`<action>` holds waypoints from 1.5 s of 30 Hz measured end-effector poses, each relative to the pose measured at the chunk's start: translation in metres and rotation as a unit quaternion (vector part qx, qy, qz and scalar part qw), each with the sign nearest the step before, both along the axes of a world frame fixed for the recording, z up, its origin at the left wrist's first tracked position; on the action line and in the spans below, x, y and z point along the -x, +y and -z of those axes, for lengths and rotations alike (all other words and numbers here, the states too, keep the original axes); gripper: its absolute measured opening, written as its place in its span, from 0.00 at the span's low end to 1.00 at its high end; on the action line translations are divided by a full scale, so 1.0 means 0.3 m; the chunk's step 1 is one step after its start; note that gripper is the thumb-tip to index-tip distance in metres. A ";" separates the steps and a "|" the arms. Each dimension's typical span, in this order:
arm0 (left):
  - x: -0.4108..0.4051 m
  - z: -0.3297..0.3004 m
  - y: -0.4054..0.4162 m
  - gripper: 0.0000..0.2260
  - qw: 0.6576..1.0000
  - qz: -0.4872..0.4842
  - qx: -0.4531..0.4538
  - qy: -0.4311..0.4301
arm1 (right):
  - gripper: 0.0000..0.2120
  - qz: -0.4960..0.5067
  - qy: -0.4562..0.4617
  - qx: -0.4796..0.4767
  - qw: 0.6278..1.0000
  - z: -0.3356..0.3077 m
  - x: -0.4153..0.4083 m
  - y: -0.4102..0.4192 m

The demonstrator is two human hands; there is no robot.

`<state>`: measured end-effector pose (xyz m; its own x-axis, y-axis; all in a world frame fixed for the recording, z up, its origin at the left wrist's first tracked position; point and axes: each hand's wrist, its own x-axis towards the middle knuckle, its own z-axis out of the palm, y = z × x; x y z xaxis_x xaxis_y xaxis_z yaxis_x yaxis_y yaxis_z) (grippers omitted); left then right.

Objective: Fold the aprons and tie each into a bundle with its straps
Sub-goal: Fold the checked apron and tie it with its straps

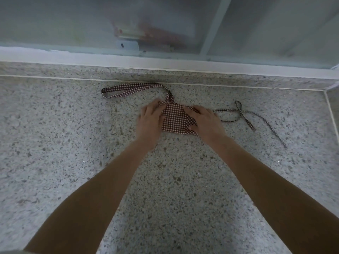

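The folded apron [174, 119], a small brown-and-white checked packet, lies flat on the speckled stone counter [165, 180], a little toward the far side and roughly centred left to right, with both hands on it. Its long axis seems to run near-to-far, though the hands cover both side edges. The left hand [149, 118] rests on the packet's left edge with fingers fairly straight, pressing rather than gripping; the right hand [205, 121] lies over the right edge, fingers spread forward and thumb tucked at the near corner, and whether it pinches cloth there cannot be told. From the far left corner of the packet the wide neck loop [132, 90] runs away and to the left, lying flat just short of the counter's raised back ledge [165, 78]. From under the right hand the thin waist ties [245, 116] trail to the right, crossing each other once and ending toward the near right. The right hand is plainly the nearer one to those ties, so wrapping probably starts from that side. Open counter lies near and to the left; the right wall edge [330, 110] limits reach beyond the ties.
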<state>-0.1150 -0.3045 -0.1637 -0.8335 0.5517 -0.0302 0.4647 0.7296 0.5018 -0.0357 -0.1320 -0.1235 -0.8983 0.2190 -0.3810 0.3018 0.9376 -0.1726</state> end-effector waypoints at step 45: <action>-0.081 -0.144 0.286 0.24 0.921 -0.148 -0.048 -0.357 | 0.10 0.403 0.054 0.394 0.824 0.031 0.036 0.128</action>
<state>-0.0906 -0.2186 -0.1206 -0.7345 0.3319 -0.5920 -0.2207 0.7080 0.6708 -0.0465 -0.0936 -0.1327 -0.6202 0.4841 -0.6173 0.7145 0.0239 -0.6992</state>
